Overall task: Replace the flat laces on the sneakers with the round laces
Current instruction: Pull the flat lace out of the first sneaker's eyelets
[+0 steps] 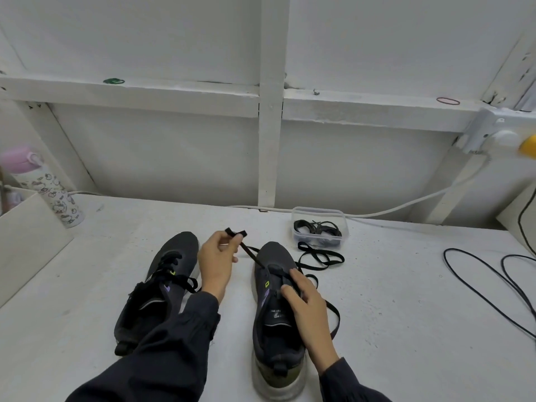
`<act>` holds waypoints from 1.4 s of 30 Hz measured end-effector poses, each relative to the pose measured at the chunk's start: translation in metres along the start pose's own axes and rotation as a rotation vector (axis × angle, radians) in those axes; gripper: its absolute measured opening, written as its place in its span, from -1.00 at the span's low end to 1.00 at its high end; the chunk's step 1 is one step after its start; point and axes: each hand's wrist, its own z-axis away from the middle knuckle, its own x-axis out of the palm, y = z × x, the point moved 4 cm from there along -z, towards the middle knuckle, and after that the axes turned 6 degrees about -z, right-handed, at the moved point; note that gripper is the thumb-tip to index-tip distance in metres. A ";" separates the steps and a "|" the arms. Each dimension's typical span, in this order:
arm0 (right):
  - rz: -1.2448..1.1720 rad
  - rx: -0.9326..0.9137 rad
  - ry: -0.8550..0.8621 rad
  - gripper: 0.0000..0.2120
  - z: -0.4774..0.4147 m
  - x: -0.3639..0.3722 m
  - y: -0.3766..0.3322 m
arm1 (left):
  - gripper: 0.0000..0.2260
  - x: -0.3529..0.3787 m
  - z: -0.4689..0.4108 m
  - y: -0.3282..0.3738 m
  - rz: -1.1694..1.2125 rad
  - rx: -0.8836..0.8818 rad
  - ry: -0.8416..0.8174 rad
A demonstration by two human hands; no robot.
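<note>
While the white bench (pixel 391 314) carries everything, positions are logged against the right sneaker (pixel 272 338), which stands upright with its toe away from the person. Far left of it, at the back of the bench: a patterned bottle (pixel 55 198) with a pink lid, tilted. Just left of it: the left sneaker (pixel 165 274), dark, laced in black, its heel partly covered by a dark sleeve (pixel 174 343). Between the two shoes the left hand (pixel 216 265) is raised and clenched on the flat lace (pixel 251 256), pinching it near the end, with a short folded bit sticking out above the fingers. From that pinch the lace runs taut, down and right, into the front eyelets of the right sneaker. On the sneaker itself: right hand (pixel 309 310) grasping the upper, thumb on the tongue, fingers over the lacing and far side. More flat lace lies in loose loops just right of the toe and trails past the right hand. Behind and right of the toe: a clear container (pixel 319 210) holding the round laces (pixel 317 227), black and tangled. Well right of the sneaker: a thin black cable (pixel 487 285) looped on the bench.
</note>
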 end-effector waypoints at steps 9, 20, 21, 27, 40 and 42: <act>-0.049 0.018 0.010 -0.55 0.000 0.002 -0.001 | -0.78 0.026 0.030 -0.029 -0.158 -0.058 -0.299; -0.065 0.024 0.000 -0.54 0.002 0.002 -0.002 | -0.81 0.004 0.007 -0.010 0.003 -0.087 -0.093; -0.066 0.024 0.002 -0.54 0.002 0.002 -0.003 | -0.73 0.009 0.012 -0.015 -0.030 -0.121 -0.164; -0.057 0.023 0.017 -0.57 0.002 0.001 -0.003 | -0.77 0.030 0.028 -0.024 -0.199 -0.034 -0.319; -0.041 0.024 -0.001 -0.55 0.004 0.001 -0.005 | -0.63 0.023 0.026 -0.026 -0.180 -0.127 -0.279; -0.044 0.028 0.002 -0.55 0.003 0.001 -0.005 | -0.70 0.026 0.029 -0.025 -0.199 -0.074 -0.303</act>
